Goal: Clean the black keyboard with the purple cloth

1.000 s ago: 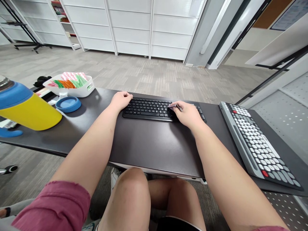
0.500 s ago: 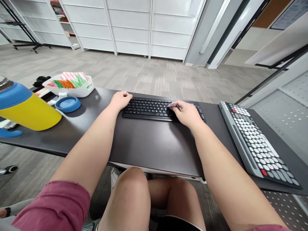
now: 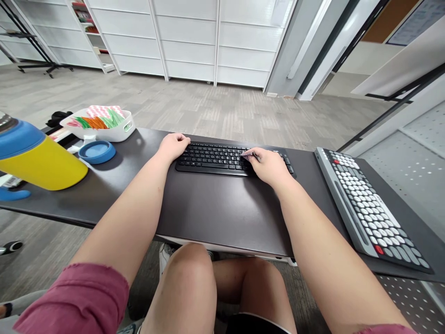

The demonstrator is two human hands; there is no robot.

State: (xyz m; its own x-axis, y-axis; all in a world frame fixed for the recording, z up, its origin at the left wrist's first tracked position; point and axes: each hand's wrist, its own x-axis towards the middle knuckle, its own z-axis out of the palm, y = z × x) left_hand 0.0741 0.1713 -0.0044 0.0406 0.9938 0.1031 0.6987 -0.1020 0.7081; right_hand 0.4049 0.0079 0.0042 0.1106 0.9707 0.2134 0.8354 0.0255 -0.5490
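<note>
One black keyboard [image 3: 214, 158], likely wiping step | left hand [image 3: 174, 146]: apparently pinching corner | right hand [image 3: 270, 164]: pinching thin scrap [image 3: 248, 153] | next: needs light pressure

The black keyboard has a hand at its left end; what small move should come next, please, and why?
Perhaps draw the right hand slightly along the black keyboard: that hand holds a small thin piece over the keys, while the left hand, at the left end, could steady it.

A yellow bottle [image 3: 41, 160] is near a white basket [image 3: 116, 134].
</note>
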